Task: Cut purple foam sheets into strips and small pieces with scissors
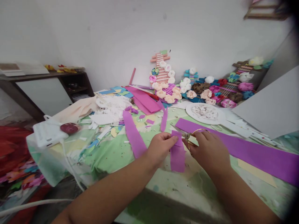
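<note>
Between the thumb and fingers of my left hand [162, 146] is a short purple crepe paper strip [177, 158], pinched near its top and hanging down. My right hand [210, 149] has its fingers in the gold handles of a pair of scissors [187, 135]. The scissor blades point left, close to the top of the strip; whether they touch it I cannot tell. Left of my left hand lies another purple strip [134, 133]. A long purple crepe paper band [252, 149] stretches to the right, partly behind my right hand.
Decorated guitar shapes with paper flowers [162, 74] lean against the wall. Pink paper sheets [146, 101], a tangle of white string [114, 107] and a white plate [203, 112] lie on the green-covered table [107, 165]. A white power bank [49, 133] with a cable sits at left.
</note>
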The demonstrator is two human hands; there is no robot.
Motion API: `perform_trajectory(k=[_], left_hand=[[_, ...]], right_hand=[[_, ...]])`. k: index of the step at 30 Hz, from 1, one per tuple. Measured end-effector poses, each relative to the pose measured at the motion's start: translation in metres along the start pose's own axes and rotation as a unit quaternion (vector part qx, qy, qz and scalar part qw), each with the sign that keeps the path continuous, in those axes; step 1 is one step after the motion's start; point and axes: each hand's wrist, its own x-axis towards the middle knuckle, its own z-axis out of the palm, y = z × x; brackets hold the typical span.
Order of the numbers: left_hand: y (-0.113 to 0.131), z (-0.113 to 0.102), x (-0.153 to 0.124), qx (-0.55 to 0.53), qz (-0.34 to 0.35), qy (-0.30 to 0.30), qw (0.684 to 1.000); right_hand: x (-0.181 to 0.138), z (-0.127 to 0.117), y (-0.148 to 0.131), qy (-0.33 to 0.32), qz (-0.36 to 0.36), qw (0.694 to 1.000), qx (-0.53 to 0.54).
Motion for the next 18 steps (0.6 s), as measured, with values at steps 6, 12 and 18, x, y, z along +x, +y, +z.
perform_trajectory(k=[6, 12, 18], left_hand=[[-0.002, 0.000, 0.002, 0.001, -0.006, -0.007, 1.000], [-0.003, 0.001, 0.001, 0.019, -0.005, 0.000, 1.000], [-0.002, 0.001, 0.001, 0.023, -0.010, -0.009, 1.000]], right_hand=[[-0.003, -0.001, 0.008, -0.014, -0.013, 1.000, -0.018], [-0.005, -0.005, 0.010, -0.012, -0.005, 0.999, -0.032], [-0.004, -0.010, 0.011, -0.057, 0.030, 0.998, 0.016]])
